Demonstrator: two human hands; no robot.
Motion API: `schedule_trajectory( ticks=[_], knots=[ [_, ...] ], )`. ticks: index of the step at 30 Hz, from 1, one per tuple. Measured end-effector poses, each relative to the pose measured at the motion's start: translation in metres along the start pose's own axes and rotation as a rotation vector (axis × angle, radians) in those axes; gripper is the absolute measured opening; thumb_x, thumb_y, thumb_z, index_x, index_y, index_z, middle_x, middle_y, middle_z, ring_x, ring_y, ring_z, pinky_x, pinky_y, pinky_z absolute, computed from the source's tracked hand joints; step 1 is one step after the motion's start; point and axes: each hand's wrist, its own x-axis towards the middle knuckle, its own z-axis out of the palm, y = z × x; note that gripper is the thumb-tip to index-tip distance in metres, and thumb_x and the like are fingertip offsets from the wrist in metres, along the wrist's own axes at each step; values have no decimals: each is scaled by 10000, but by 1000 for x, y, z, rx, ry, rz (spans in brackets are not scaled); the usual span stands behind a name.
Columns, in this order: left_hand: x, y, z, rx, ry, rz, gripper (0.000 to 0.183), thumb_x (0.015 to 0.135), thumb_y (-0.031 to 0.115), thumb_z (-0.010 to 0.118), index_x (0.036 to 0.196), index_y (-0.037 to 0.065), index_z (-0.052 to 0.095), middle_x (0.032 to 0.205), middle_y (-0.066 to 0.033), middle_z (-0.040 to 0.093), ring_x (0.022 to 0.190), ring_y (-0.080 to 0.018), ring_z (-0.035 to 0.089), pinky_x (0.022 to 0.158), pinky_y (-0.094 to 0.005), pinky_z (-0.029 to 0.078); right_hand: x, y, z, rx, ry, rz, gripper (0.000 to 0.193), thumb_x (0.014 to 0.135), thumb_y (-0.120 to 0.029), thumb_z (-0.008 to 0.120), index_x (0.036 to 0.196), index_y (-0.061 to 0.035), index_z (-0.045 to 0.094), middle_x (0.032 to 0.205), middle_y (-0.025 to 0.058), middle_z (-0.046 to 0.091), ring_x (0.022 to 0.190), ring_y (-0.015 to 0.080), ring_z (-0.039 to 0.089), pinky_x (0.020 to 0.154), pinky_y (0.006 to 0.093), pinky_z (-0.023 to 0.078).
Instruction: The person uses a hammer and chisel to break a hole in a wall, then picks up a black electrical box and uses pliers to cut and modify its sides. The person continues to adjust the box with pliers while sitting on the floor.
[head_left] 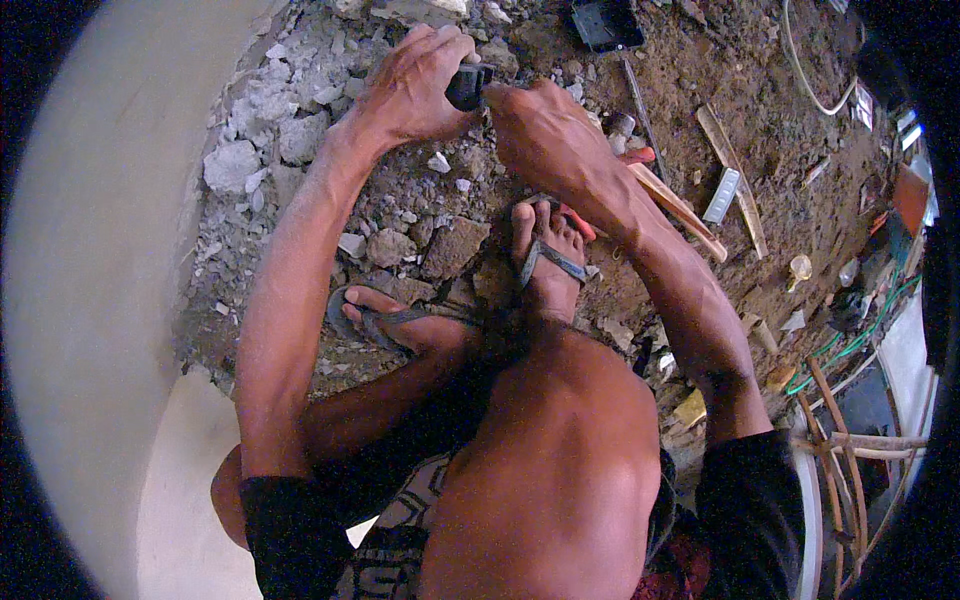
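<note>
Near the top middle, over the rubble, my left hand [418, 88] is closed round a small black box-shaped piece [468, 88], thumb below and fingers above. Close to the right side of that piece is my right hand [548, 135], its fingers curled in. What the right fingers grip is hidden behind the hand. Under the right wrist, a tool's red handle [577, 222] shows by my toes. A second red end [637, 156] pokes out beyond the forearm.
Broken grey rubble [290, 135] lies along the pale wall [100, 250]. A black open box [607, 25] sits at the top. To the right are wood strips [735, 180], a pale plate [722, 195] and green cable [835, 345]. My sandalled foot [550, 260] rests on the dirt.
</note>
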Motion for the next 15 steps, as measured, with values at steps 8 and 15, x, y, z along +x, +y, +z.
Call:
schedule_trajectory(
  ticks=[8,15],
  knots=[
    [0,4,3,-25,19,-13,531,652,321,825,1058,68,594,1064,-134,621,1053,-366,569,950,-453,471,-3,7,7,-29,-15,-5,219,797,-60,580,994,17,634,801,262,641,762,448,661,697,535,529],
    [3,-2,5,-29,28,27,534,638,362,822,1004,55,583,1015,-144,613,994,-370,569,894,-444,477,2,9,14,-69,84,-87,191,822,-42,562,997,-17,634,758,251,621,719,446,634,639,515,501]
  ],
)
